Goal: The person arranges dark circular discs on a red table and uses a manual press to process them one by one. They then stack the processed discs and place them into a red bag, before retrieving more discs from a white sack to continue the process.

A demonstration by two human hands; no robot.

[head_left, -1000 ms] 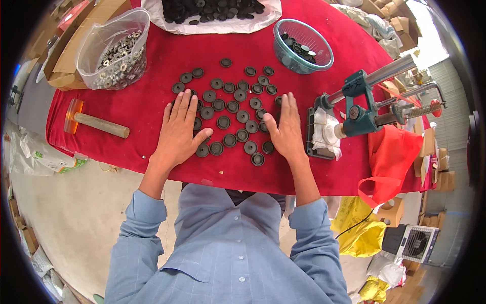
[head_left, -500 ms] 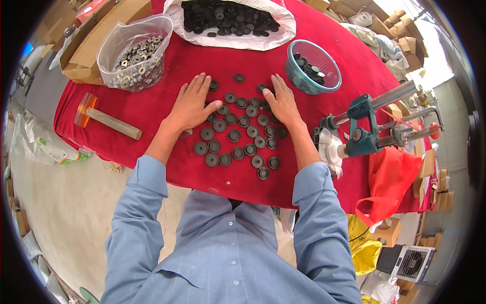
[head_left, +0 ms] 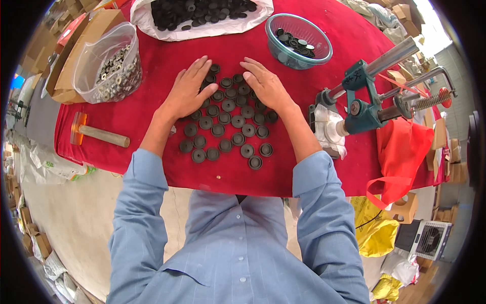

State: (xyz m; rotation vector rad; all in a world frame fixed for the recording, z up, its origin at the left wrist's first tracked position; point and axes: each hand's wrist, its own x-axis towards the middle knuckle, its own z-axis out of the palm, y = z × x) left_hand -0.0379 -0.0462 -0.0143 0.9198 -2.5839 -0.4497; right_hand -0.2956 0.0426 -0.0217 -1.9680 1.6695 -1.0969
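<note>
Many round black caps [head_left: 228, 105] lie in a loose group on a red tablecloth [head_left: 202, 175]. Along the group's left side rests my left hand [head_left: 190, 91], palm down, fingers extended and thumb out toward the caps. My right hand [head_left: 268, 88] lies at the group's right side with its fingers stretched out. Both hands touch or partly cover caps at the edges, and neither grips anything. Some caps show a ringed hollow, others a flatter face with a small centre hole.
Beyond the hands stand a white sack [head_left: 202, 33] of black caps, a clear bag [head_left: 109, 71] of metal parts and a teal bowl [head_left: 298, 50] of caps. A mallet [head_left: 101, 135] lies left. At right are a green hand press [head_left: 362, 111] and a red bag [head_left: 402, 152].
My hands have come closer together around the caps, drawing the group tighter. The whole view has shifted a little, so the table contents sit higher and farther left.
</note>
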